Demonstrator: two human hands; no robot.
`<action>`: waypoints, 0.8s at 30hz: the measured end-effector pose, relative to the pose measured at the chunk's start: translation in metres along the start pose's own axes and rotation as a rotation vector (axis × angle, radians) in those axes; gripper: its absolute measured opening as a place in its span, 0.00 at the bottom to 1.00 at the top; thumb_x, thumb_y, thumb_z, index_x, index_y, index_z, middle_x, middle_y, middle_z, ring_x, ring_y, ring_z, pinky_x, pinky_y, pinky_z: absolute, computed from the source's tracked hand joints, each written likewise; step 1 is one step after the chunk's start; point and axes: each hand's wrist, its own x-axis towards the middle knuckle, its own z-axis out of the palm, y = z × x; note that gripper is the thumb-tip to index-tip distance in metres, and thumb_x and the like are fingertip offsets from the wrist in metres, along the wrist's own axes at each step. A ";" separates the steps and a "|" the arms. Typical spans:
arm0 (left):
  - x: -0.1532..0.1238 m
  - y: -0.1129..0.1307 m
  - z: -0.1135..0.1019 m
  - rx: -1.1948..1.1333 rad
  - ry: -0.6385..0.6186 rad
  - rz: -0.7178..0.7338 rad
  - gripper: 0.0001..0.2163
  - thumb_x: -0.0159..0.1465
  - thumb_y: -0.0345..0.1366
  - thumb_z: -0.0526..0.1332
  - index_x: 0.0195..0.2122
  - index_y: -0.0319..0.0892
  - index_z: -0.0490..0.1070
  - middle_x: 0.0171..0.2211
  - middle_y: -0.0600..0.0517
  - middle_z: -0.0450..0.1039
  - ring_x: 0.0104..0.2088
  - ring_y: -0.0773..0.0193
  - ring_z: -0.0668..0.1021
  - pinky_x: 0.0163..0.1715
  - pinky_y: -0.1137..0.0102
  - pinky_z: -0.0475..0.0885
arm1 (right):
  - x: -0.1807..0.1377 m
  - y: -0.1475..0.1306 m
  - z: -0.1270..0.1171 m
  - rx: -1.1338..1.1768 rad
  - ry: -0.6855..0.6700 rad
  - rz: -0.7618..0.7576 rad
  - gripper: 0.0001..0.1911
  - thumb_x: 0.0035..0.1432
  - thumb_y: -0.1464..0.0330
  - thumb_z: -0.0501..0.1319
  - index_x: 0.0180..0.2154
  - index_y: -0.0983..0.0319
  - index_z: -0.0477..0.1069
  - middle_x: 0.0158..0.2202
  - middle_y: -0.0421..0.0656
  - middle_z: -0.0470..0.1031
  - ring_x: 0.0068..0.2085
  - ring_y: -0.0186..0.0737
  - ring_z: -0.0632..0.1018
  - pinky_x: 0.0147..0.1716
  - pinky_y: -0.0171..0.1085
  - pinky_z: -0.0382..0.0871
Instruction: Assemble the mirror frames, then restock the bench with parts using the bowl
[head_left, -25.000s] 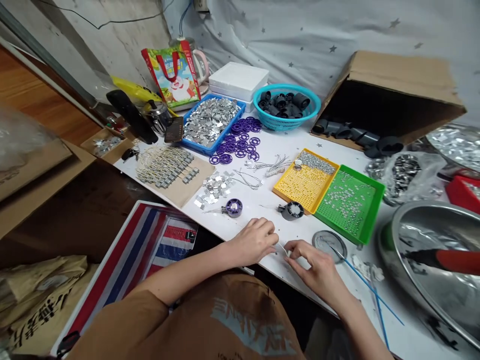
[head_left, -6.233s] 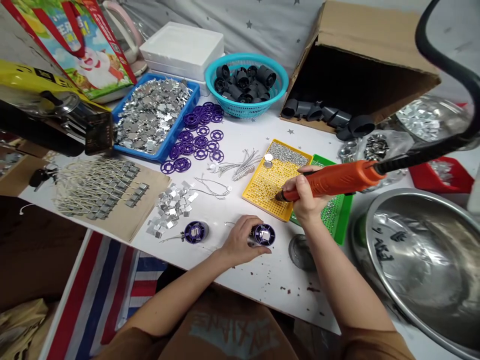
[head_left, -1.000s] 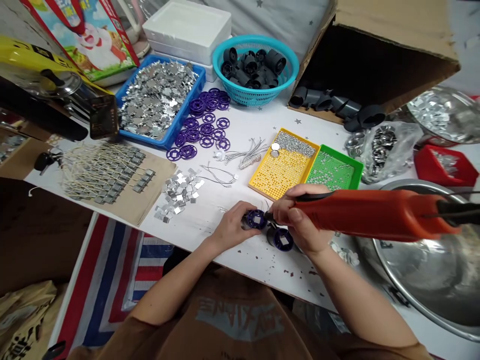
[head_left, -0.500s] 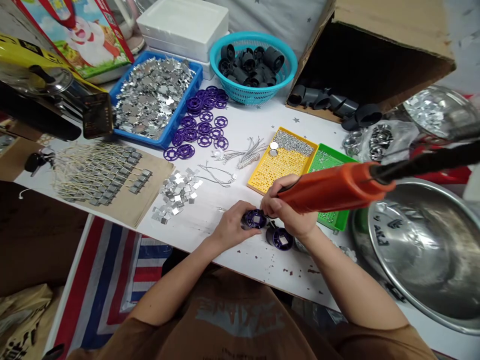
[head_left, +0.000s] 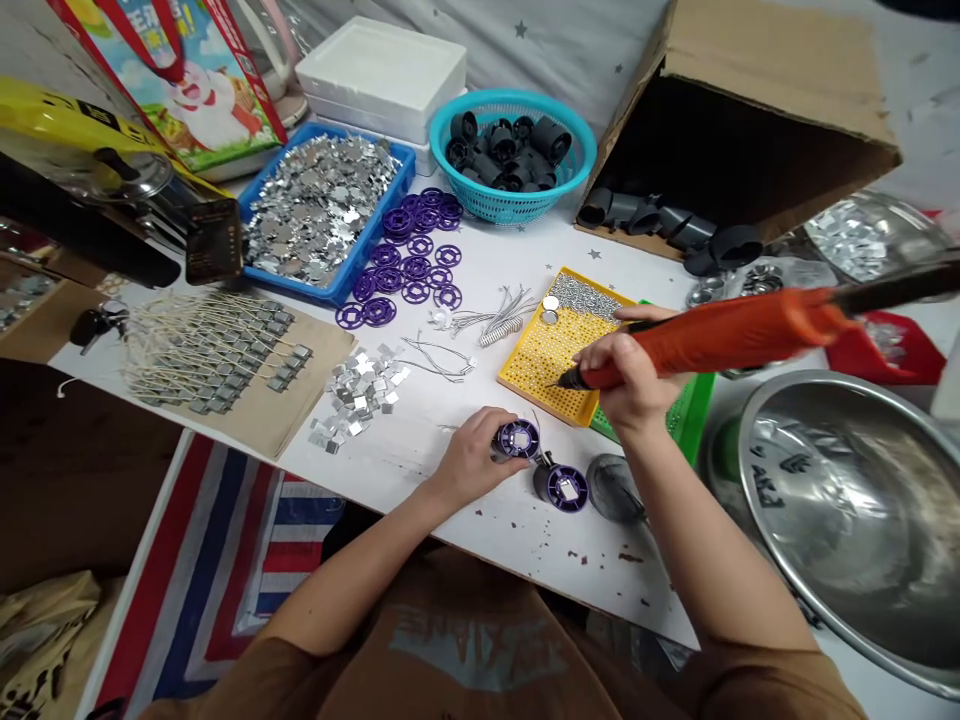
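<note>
My left hand (head_left: 471,462) grips a dark bobbin with a purple end flange (head_left: 517,439), its square silver centre facing up. Just right of it, a second purple-flanged bobbin (head_left: 564,487) stands on the white table (head_left: 420,480), not touching my hand. My right hand (head_left: 628,378) is shut around an orange soldering iron (head_left: 720,338). Its metal tip (head_left: 564,384) points down-left, just above a yellow perforated tray (head_left: 544,360). A dark cord runs from the iron's back end off to the right.
A grey round-backed part (head_left: 615,488) lies right of the bobbins, with a green tray (head_left: 694,410) partly behind my right wrist. A large steel basin (head_left: 847,510) fills the right side. Silver squares (head_left: 356,400), wired pieces (head_left: 217,350), purple discs (head_left: 405,275) and a blue tray of silver pieces (head_left: 319,210) lie left and behind.
My right hand has carried the soldering iron up and right, from the bobbin in my left hand to above the yellow tray. My left hand still holds that bobbin.
</note>
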 end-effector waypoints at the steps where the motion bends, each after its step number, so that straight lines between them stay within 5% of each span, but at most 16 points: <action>1: 0.002 -0.001 0.002 0.004 0.009 0.003 0.24 0.51 0.36 0.73 0.47 0.44 0.67 0.43 0.48 0.73 0.46 0.56 0.76 0.46 0.62 0.74 | 0.002 0.008 -0.001 -0.021 0.014 0.014 0.10 0.52 0.64 0.64 0.37 0.58 0.69 0.17 0.33 0.67 0.18 0.34 0.69 0.21 0.38 0.69; 16: 0.012 -0.008 0.008 0.001 0.022 0.041 0.28 0.51 0.43 0.73 0.51 0.43 0.67 0.47 0.45 0.74 0.48 0.54 0.76 0.48 0.60 0.74 | -0.007 0.037 -0.005 0.009 -0.056 0.093 0.09 0.54 0.64 0.64 0.35 0.57 0.66 0.19 0.33 0.68 0.18 0.34 0.70 0.23 0.39 0.69; 24: 0.010 -0.009 0.010 0.041 -0.004 0.041 0.26 0.55 0.41 0.71 0.53 0.45 0.67 0.48 0.46 0.74 0.50 0.54 0.75 0.51 0.58 0.72 | -0.007 -0.038 0.005 0.002 -0.030 -0.055 0.12 0.55 0.60 0.61 0.41 0.56 0.67 0.17 0.32 0.64 0.17 0.34 0.67 0.21 0.39 0.69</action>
